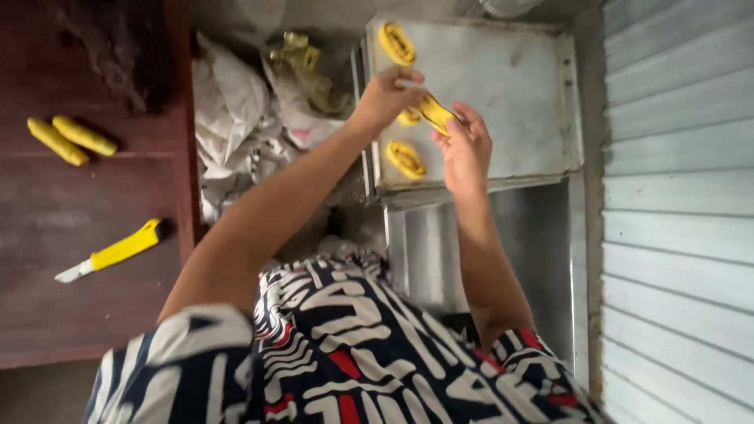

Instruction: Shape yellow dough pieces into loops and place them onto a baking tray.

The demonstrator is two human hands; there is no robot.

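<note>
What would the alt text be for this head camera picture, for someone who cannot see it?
Seen from above, a person's left hand and right hand hold a yellow strip over a metal tray bearing curled yellow pieces. A yellow-handled knife lies on the dark wooden table to the left.

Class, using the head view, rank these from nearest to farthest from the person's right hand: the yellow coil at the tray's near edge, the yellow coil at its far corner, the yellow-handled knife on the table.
From the right hand:
1. Near-edge coil, just left.
2. Far-corner coil, top of the tray.
3. Yellow-handled knife, far left on the table.
</note>
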